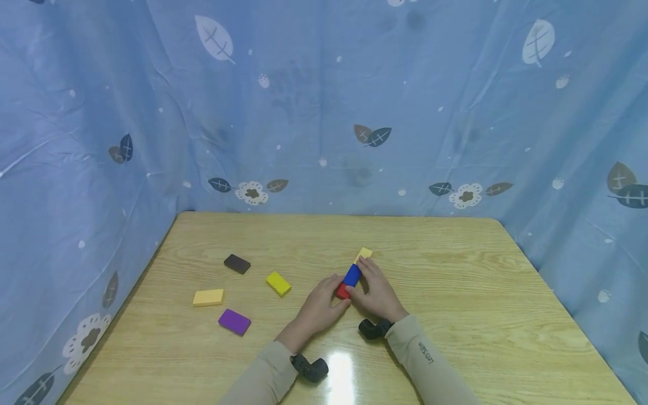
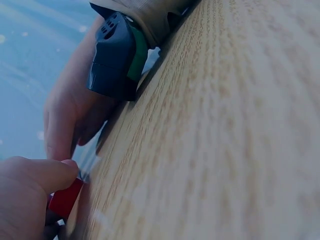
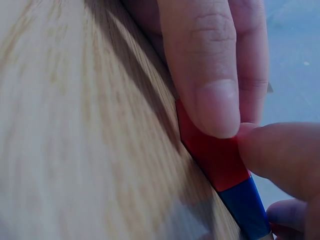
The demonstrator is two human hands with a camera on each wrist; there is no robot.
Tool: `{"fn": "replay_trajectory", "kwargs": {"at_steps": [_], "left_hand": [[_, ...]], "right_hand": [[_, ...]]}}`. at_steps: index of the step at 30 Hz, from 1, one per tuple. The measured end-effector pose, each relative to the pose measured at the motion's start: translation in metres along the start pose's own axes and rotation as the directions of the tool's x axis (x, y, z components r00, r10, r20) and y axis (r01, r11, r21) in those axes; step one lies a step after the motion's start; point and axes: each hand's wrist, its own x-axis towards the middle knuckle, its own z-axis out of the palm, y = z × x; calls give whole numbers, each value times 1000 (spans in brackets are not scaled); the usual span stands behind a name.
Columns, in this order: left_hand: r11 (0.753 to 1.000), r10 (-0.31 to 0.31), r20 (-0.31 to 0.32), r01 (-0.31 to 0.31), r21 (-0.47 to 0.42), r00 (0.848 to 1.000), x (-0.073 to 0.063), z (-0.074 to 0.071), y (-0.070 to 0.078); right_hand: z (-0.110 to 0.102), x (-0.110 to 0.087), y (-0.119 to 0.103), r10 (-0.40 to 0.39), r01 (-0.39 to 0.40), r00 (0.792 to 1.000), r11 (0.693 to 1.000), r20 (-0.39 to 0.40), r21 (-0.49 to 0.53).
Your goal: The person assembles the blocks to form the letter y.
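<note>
In the head view, a red block, a blue block and a pale yellow block lie end to end in a slanting row on the table. The left hand pinches the red block at the near end, fingers along its left side and thumb at its end. The right hand holds the row from the right, its thumb by the red and blue joint and its fingertips where blue meets pale yellow. Close up in the right wrist view, the red block abuts the blue block.
Left of the hands lie a bright yellow block, a black block, another pale yellow block and a purple block. The wooden table meets a blue patterned curtain at its back and sides.
</note>
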Motion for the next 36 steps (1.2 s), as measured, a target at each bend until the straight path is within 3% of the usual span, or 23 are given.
{"fn": "replay_trajectory", "kwargs": {"at_steps": [9, 17, 25, 29, 36], "left_hand": [[1000, 10, 2, -10, 0, 1000, -3, -2, 2], [996, -13, 4, 14, -85, 1000, -8, -7, 1], [995, -23, -6, 23, -96, 1000, -22, -16, -4], [992, -62, -38, 57, -110, 997, -31, -29, -10], [991, -94, -157, 78, -105, 983, -44, -53, -28]], "right_hand": [[-2, -1, -2, -7, 7, 1000, 1000, 2, 17], [-1, -2, -4, 1, -1, 1000, 1000, -1, 19], [-1, -4, -3, 14, -14, 1000, 999, 11, 32], [0, -4, -2, 21, -22, 1000, 999, 11, 32], [-3, -4, -1, 28, -29, 999, 999, 34, 30]]}}
